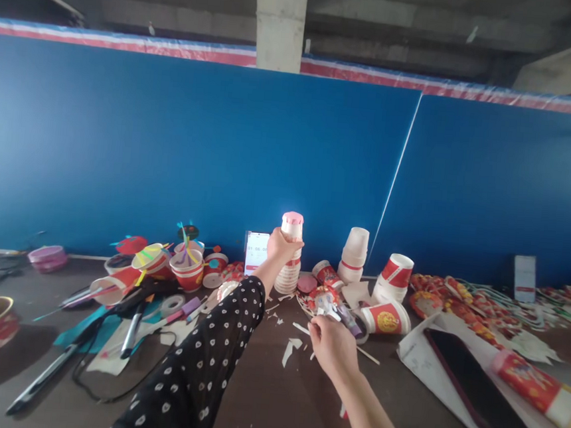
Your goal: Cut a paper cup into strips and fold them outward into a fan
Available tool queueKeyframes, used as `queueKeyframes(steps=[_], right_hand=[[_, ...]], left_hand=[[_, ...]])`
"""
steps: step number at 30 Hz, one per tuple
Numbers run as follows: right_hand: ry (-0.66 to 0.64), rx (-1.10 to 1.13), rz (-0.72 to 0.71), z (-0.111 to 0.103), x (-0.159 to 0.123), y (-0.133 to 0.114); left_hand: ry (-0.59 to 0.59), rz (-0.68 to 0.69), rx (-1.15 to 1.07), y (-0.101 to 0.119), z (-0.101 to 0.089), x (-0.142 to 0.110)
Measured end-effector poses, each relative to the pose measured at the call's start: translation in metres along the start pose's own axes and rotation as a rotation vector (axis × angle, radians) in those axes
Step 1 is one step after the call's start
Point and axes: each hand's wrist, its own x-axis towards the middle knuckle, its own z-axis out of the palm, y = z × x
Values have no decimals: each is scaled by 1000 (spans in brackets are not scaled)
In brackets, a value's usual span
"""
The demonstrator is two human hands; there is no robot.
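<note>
My left hand (283,246), in a black patterned sleeve, reaches forward with its fingers wrapped round the upper part of a tall stack of white paper cups (286,283). A pink cap-like piece (293,219) tops the stack, which stands upright near the blue wall. My right hand (334,346) is low over the table to the right, fingers curled and pressed together; what they hold, if anything, is hidden. Just beyond its fingers lie crumpled white scraps (326,305) and a red-patterned paper piece. A torn white paper scrap (291,352) lies to its left.
Decorated red cups (188,273), pens and a tape roll (172,305) crowd the left. Another cup stack (353,257), a tipped red cup (387,317) and a dark phone (480,387) are on the right. A lit phone (256,251) leans by the wall.
</note>
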Motion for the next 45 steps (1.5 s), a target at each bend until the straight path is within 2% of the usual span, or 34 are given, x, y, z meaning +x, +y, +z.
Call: queueKeyframes(steps=[14,28,35,45], right_hand=[[-40,15,10,0,-1,-1],[-64,31,30,-4,0,-3],[-76,36,39,-4,0,-4],[-74,42,28,-5,0,-5]], left_hand=[[-35,83,20,1,-15,-7],[-24,156,120,3,-21,-5],[-42,117,109,2,-21,-3],[-23,166,51,9,-21,-2]])
